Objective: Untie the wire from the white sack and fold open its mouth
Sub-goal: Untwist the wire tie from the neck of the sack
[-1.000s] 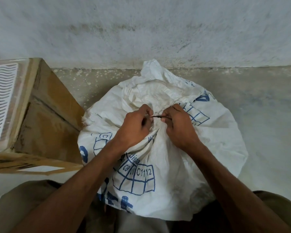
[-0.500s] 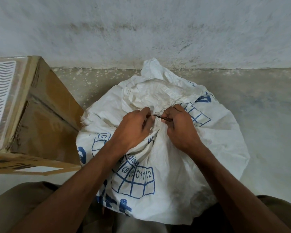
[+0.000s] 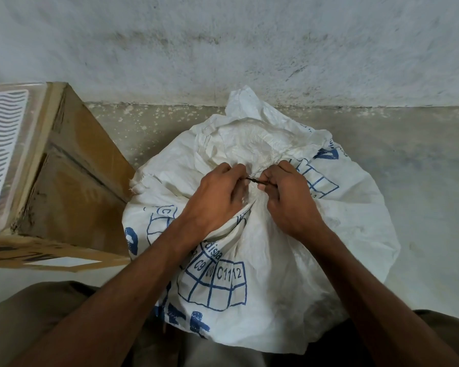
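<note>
A white woven sack (image 3: 316, 247) with blue print stands on the floor in front of me, its neck bunched and its loose mouth flopped toward the wall. A thin dark wire (image 3: 255, 180) runs across the bunched neck. My left hand (image 3: 212, 200) pinches the wire's left end, fingers curled into the neck. My right hand (image 3: 289, 197) pinches the right end between thumb and forefinger. Both hands rest on the sack's top, a few centimetres apart. The part of the wire around the neck is hidden by fabric and fingers.
A brown cardboard box (image 3: 72, 181) stands close on the left, touching the sack's side, with a white slotted plastic panel (image 3: 0, 154) on top. A rough grey wall (image 3: 223, 49) rises just behind the sack. Bare concrete floor (image 3: 421, 168) lies to the right.
Both hands stayed at the neck on the wire. The wire's visible stretch has tilted slightly and the fingers have shifted a little; the sack remains tied.
</note>
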### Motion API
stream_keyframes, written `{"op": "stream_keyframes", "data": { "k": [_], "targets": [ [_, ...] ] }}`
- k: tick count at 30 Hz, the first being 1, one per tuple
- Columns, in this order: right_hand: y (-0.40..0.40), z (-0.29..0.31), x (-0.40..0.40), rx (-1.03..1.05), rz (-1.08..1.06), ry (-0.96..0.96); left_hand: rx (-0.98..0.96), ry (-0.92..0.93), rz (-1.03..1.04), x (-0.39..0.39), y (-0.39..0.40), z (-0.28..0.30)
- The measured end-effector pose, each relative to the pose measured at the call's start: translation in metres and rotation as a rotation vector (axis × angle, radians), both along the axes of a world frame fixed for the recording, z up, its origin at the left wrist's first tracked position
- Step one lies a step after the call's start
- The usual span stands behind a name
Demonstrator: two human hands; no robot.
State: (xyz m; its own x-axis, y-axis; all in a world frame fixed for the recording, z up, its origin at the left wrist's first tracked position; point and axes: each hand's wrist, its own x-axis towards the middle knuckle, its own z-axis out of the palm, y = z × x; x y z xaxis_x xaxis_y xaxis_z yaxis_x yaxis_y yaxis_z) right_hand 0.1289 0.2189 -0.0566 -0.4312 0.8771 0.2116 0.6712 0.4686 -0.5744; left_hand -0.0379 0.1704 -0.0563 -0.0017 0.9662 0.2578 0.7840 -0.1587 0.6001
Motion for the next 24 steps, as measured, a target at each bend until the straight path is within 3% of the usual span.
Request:
{"op": "stream_keyframes", "data": {
  "k": [2, 5, 6, 7, 11, 13, 14, 17, 18, 21, 24],
  "targets": [
    [-0.001, 0.001, 0.0, 0.009, 0.003, 0.008, -0.082, -0.182, 0.1, 0.004, 0.002, -0.001],
    [-0.002, 0.003, 0.0, 0.003, 0.0, 0.013, -0.333, -0.675, 0.305, 0.001, 0.008, -0.001],
    [-0.002, 0.003, 0.0, -0.001, 0.001, 0.013, -0.36, -0.733, 0.305, 0.0, 0.008, 0.0],
    [-0.002, 0.003, 0.0, -0.004, 0.002, 0.012, -0.339, -0.677, 0.266, -0.001, 0.008, 0.0],
    [-0.002, 0.004, 0.0, 0.0, 0.011, 0.011, -0.046, -0.031, -0.002, -0.002, 0.001, 0.004],
    [-0.003, 0.004, 0.0, 0.001, 0.016, 0.015, -0.045, -0.013, -0.018, -0.002, 0.001, 0.004],
    [-0.003, 0.004, 0.0, -0.001, 0.016, 0.023, -0.095, -0.139, 0.042, -0.002, 0.002, 0.004],
    [-0.001, 0.005, 0.002, -0.009, 0.006, 0.059, -0.351, -1.022, 0.403, -0.006, 0.009, 0.016],
    [-0.001, 0.006, 0.003, -0.007, 0.006, 0.064, -0.411, -1.189, 0.453, -0.01, 0.012, 0.018],
    [-0.002, 0.005, 0.003, -0.007, 0.014, 0.055, -0.477, -1.127, 0.402, -0.016, 0.012, 0.019],
    [-0.002, 0.004, 0.003, -0.019, 0.004, 0.067, -0.403, -1.097, 0.457, -0.016, 0.011, 0.02]
  ]
}}
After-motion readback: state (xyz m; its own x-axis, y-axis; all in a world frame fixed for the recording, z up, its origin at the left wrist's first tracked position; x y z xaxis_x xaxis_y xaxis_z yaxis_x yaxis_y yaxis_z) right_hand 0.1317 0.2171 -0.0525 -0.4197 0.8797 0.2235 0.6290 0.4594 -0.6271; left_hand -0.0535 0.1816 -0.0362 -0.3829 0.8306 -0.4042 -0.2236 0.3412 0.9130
